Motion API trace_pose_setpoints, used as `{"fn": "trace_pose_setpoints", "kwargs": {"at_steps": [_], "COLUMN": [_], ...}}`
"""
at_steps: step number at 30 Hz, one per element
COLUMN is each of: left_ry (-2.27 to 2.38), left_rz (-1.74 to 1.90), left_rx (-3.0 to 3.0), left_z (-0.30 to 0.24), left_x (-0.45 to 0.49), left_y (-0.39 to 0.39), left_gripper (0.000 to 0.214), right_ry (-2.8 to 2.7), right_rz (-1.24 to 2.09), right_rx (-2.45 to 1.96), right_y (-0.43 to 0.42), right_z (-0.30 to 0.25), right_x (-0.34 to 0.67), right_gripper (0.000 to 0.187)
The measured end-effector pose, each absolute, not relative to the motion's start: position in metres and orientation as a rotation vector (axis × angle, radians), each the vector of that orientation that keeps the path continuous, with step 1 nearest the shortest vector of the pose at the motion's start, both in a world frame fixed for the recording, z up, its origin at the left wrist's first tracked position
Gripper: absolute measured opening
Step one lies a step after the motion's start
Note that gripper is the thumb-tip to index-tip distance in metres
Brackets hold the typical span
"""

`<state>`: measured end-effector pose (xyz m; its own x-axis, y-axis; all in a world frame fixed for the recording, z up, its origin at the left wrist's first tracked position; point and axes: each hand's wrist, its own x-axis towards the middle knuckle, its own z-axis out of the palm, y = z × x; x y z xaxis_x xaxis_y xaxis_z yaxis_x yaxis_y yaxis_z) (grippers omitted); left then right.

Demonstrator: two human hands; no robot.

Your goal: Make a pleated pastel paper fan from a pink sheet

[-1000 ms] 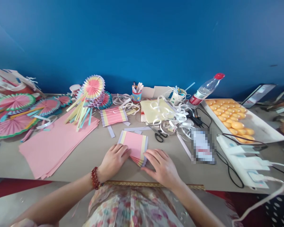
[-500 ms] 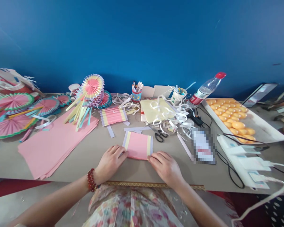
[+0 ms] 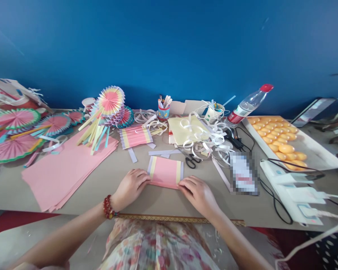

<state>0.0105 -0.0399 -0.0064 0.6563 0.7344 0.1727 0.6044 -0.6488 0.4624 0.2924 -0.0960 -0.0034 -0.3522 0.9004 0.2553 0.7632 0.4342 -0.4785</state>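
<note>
A pink paper sheet (image 3: 165, 171) with yellow and lilac strips along its two sides lies in front of me, its near edge folded over in a narrow band. My left hand (image 3: 132, 187) pinches the near left corner between thumb and fingers. At the near right corner, my right hand (image 3: 198, 195) grips the same fold. Just behind the sheet are loose lilac strips (image 3: 165, 152) and black-handled scissors (image 3: 192, 161). A pleated pink paper (image 3: 135, 136) with matching side strips rests farther back, left of the strips.
Pink sheets (image 3: 64, 176) are stacked at left, near finished paper fans (image 3: 111, 100). Curled white ribbons (image 3: 198, 138) lie over yellow paper behind. To the right are a phone (image 3: 243, 174), a power strip (image 3: 293, 198), a tilted bottle (image 3: 249, 105) and a picture board (image 3: 321, 157).
The near edge of the pink sheet now shows a clearer raised fold. Both hands have shifted only slightly and stay at its two corners.
</note>
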Motion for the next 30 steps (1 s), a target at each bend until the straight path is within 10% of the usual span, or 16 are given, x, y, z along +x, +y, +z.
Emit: {"fn": "trace_pose_setpoints", "kwargs": {"at_steps": [30], "left_ry": [1.054], "left_rz": [0.076], "left_rx": [2.256], "left_z": [0.012], "left_x": [0.022], "left_y": [0.018], "left_gripper": [0.013], "right_ry": [-2.162], "right_rz": [0.523], "right_rx": [-1.547], "right_y": [-0.077], "right_z": [-0.003], "right_x": [0.288], "right_gripper": [0.017]}}
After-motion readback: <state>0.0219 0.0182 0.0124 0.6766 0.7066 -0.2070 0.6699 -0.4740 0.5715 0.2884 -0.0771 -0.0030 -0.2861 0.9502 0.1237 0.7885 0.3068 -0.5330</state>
